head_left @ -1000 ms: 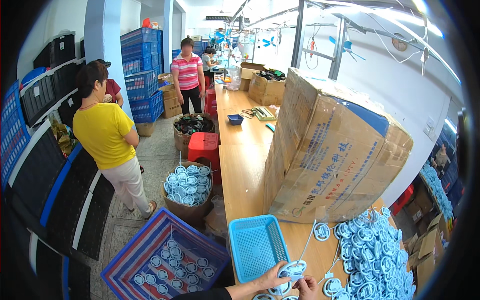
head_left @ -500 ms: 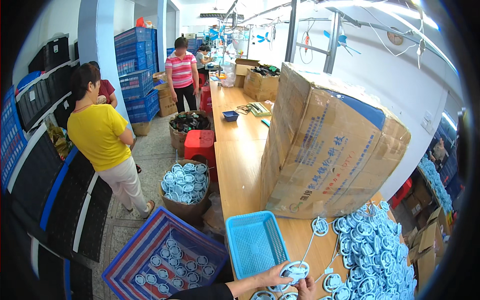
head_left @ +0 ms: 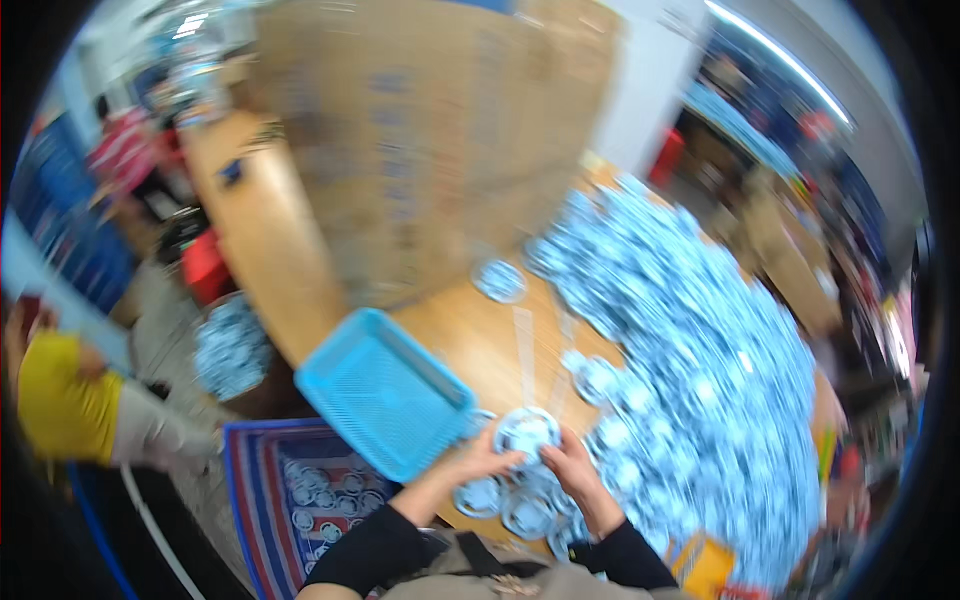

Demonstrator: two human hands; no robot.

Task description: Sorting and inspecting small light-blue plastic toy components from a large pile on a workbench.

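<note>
Over the near part of the wooden table, my left hand (head_left: 484, 456) grips the left side of a round light-blue plastic part (head_left: 526, 432). A long thin pale strip seems to run up from that part, smeared by motion. My right hand (head_left: 574, 466) is closed at the part's right edge, its thumb against it; the other fingers are mostly hidden. Several like parts (head_left: 528, 512) lie on the table just below my hands. Right of them spreads a big heap of light-blue plastic parts (head_left: 690, 400). One single round part (head_left: 499, 281) lies farther off, by the carton.
A blue plastic basket (head_left: 385, 390) stands left of my hands. Behind it rises a large cardboard carton (head_left: 430, 150). On the floor at left are a striped-lined crate (head_left: 262, 500) with parts and a red stool (head_left: 205, 268). A person in yellow (head_left: 65, 390) stands at far left.
My view has swung right and down, with blur. Both hands now appear nearer the picture's middle, with the round part still between them. More of the heap is in sight.
</note>
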